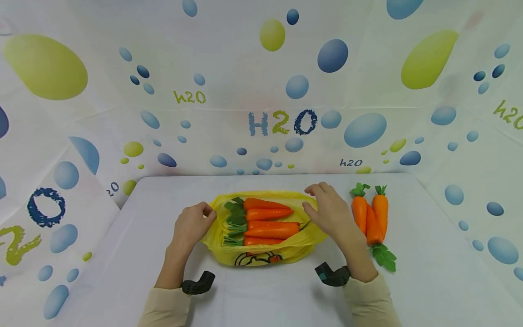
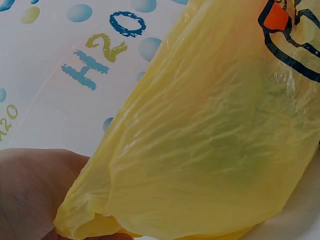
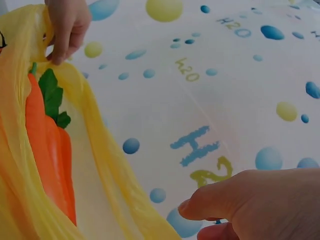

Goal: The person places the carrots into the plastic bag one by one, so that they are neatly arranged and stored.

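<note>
Your left hand (image 1: 194, 222) pinches the left rim of the bag (image 1: 261, 260); your right hand (image 1: 328, 211), fingers parted and empty, is at its right end. The bag lies crosswise between them; the loose carrots (image 1: 372, 220), pointing lengthwise away from you, are nearer your right.

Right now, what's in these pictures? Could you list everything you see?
Bag: 1, yellow with a printed picture, mid-table
Bagged carrots: at least four, orange with green tops, inside the bag
Loose carrots: 3, orange with green tops, right of the bag
Table: 1, white, below
Backdrop: white, blue and green spots and lettering, behind
Wrist devices: 2, black, one per wrist
Sleeves: 2, beige, forearms
Left hand: 1, bare, pinching the bag's left edge
Right hand: 1, bare, near its right edge
</note>
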`<state>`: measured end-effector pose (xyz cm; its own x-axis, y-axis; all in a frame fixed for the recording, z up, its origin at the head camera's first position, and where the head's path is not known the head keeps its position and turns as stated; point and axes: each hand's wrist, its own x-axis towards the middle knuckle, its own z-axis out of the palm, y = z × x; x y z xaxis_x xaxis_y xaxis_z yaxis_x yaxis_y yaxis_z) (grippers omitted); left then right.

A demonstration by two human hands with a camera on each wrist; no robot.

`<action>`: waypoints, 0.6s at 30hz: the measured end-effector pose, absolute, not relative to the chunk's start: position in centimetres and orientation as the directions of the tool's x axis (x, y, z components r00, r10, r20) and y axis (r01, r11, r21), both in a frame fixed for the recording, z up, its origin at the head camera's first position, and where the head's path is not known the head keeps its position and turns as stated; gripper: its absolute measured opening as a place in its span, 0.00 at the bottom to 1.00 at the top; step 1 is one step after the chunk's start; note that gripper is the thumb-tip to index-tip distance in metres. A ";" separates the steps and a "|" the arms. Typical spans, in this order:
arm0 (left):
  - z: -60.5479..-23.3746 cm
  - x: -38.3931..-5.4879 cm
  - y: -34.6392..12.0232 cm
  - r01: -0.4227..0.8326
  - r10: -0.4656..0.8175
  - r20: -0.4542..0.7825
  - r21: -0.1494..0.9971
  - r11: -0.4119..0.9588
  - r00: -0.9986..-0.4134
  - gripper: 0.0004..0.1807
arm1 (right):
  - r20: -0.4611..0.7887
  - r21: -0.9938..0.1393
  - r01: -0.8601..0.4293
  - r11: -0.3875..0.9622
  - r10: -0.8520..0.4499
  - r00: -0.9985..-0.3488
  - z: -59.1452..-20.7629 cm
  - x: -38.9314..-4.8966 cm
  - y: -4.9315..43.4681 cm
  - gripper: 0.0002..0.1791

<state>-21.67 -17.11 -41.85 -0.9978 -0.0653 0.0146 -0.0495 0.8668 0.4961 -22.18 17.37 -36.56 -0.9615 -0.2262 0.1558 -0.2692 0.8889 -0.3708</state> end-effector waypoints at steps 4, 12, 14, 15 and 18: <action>-41.9 -21.7 -17.1 -0.046 -0.063 0.017 0.495 0.868 -0.998 0.15 | 0.182 -0.385 -0.251 0.888 -0.194 -0.964 -36.5 -22.5 18.4 0.20; -42.0 -21.7 -17.1 -0.044 -0.060 0.016 0.494 0.868 -0.998 0.15 | 0.185 -0.417 -0.205 0.886 -0.138 -0.973 -36.4 -22.8 20.3 0.20; -42.0 -21.7 -17.1 -0.041 -0.060 0.022 0.495 0.868 -0.998 0.14 | 0.174 -0.412 -0.180 0.893 -0.118 -0.978 -36.5 -22.9 20.7 0.20; -42.0 -21.7 -17.1 -0.040 -0.060 0.026 0.496 0.867 -0.998 0.14 | 0.167 -0.411 -0.171 0.895 -0.110 -0.980 -36.5 -22.9 21.0 0.20; -42.0 -21.6 -17.1 -0.036 -0.062 0.034 0.497 0.867 -0.998 0.14 | 0.155 -0.414 -0.146 0.899 -0.089 -0.984 -36.6 -23.1 21.5 0.20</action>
